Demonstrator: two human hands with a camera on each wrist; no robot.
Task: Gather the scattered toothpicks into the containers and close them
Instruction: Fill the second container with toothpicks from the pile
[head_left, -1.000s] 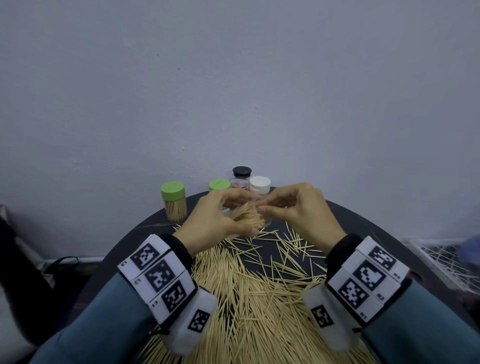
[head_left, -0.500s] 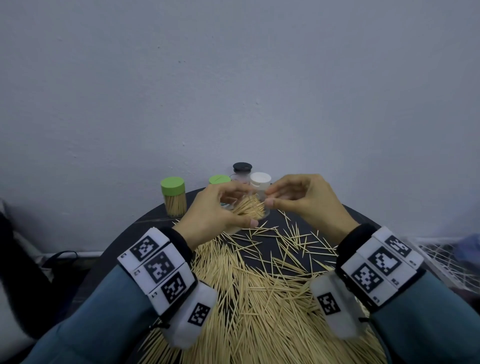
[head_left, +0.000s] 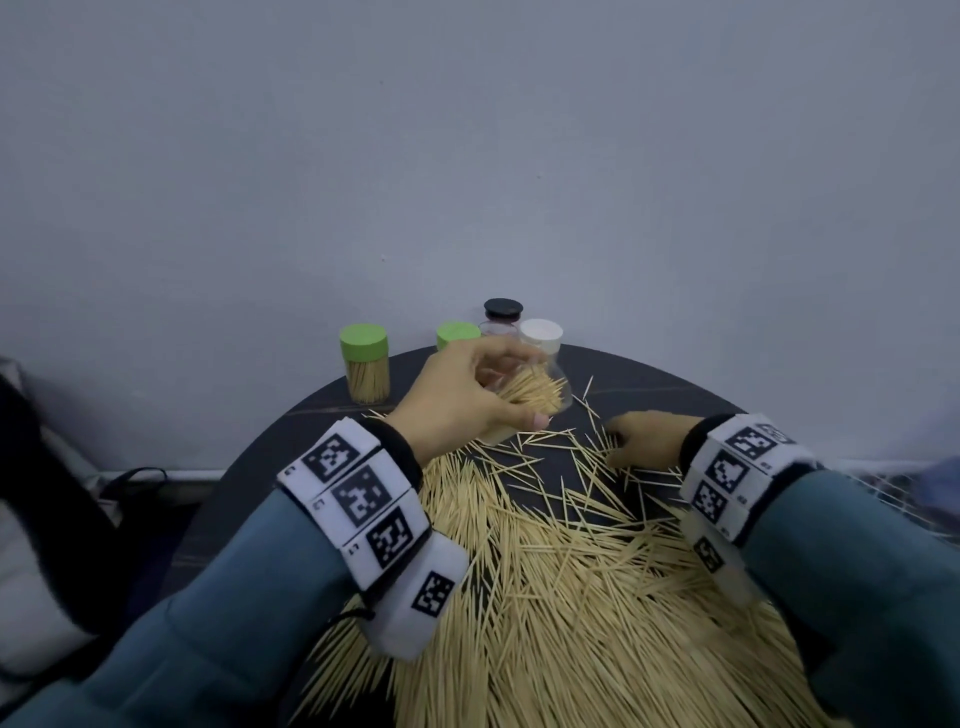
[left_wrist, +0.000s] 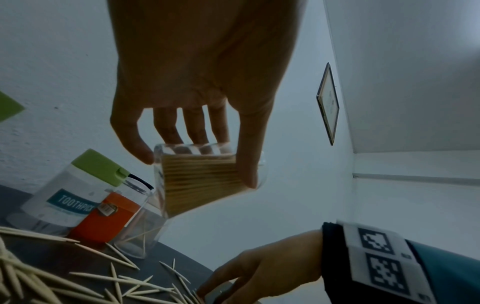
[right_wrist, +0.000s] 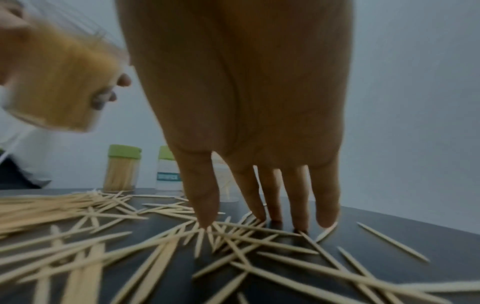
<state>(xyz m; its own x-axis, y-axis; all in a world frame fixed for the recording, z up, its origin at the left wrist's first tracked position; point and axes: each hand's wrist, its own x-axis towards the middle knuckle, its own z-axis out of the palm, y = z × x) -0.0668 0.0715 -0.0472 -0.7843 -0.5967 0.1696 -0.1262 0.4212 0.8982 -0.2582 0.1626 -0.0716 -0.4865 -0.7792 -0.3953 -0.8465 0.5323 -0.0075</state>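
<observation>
My left hand (head_left: 519, 389) grips a clear, lidless container (head_left: 550, 397) packed with toothpicks and holds it tilted above the far part of the round black table (head_left: 660, 387). The left wrist view shows fingers and thumb around that container (left_wrist: 200, 181). To its right, my right hand (head_left: 621, 441) is down on the table. Its straight fingertips (right_wrist: 207, 222) touch loose toothpicks (right_wrist: 246, 242) and hold none that I can see. A large heap of toothpicks (head_left: 571, 597) covers the near half of the table.
Along the far edge stand a full green-lidded container (head_left: 365, 364), a second green-lidded one (head_left: 457, 332), a black-lidded one (head_left: 502, 309) and a white-lidded one (head_left: 541, 332). A wire rack (head_left: 893, 483) lies off the right edge; a dark bag (head_left: 62, 493) is at left.
My right hand left the mouth of the held container and dropped to the table on the right, onto loose toothpicks. The left hand still holds the tilted container.
</observation>
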